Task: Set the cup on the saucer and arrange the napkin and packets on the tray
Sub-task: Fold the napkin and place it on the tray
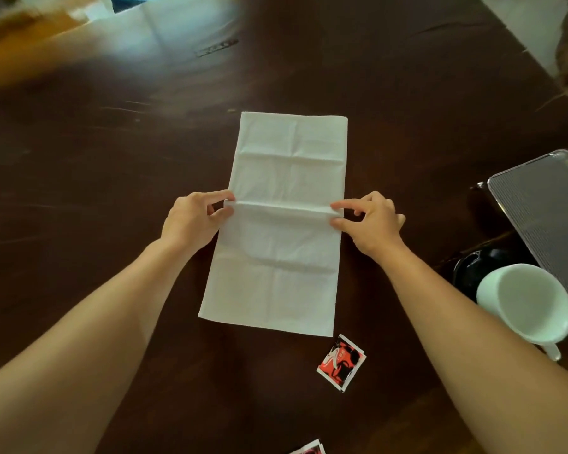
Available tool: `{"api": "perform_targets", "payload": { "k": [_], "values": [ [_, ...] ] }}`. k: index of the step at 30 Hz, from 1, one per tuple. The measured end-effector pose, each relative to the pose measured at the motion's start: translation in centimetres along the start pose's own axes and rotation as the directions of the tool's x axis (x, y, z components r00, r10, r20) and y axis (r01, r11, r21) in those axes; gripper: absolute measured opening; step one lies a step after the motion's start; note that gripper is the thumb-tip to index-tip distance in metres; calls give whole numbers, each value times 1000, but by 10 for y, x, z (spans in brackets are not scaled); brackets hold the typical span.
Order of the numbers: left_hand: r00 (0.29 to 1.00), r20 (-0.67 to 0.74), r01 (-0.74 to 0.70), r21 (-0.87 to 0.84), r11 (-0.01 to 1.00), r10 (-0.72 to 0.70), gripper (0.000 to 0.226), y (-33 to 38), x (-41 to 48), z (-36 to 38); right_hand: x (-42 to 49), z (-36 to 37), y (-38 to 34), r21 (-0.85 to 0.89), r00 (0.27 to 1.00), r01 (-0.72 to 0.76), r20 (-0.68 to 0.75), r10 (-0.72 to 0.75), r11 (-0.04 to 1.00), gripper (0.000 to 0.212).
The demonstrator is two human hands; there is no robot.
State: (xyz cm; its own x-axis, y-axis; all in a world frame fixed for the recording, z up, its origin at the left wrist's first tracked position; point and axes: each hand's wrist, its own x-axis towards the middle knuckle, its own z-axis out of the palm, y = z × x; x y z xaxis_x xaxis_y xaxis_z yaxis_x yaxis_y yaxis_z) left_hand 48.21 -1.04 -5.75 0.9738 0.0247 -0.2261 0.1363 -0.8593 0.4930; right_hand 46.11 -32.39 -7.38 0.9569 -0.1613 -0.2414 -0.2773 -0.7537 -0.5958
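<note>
Napkin (279, 224) lies flat on the tabletop (95, 165), long and creased, with the left hand (191, 221) and right hand (371, 224) each pinching one side edge at the middle crease. To fold it well, I judge both pinches should lift together and bring edge onto edge squarely. Right of the napkin sit tray (551, 208), cup (532, 303) and dark saucer (473, 270); a packet (341, 362) lies just below its near corner.

White napkin (277, 224), mint-white cup (527, 303), red-black-white packet (341, 362), fine-gridded grey tray (551, 208), dark brown table (112, 158).

Packet (341, 362): red-black print, lettering too blurred to read.
</note>
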Motion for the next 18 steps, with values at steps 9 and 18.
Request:
{"api": "perform_targets", "payload": {
  "k": [9,18],
  "values": [
    [998,26,47,63,997,-48,27,10,7,-6,-6,0,-7,-24,998,22,-59,-24,999,14],
    [981,-43,-163,329,930,187,20,69,-17,-62,-25,-57,-55,-240,983,108,-121,-140,965,16]
  ]
}}
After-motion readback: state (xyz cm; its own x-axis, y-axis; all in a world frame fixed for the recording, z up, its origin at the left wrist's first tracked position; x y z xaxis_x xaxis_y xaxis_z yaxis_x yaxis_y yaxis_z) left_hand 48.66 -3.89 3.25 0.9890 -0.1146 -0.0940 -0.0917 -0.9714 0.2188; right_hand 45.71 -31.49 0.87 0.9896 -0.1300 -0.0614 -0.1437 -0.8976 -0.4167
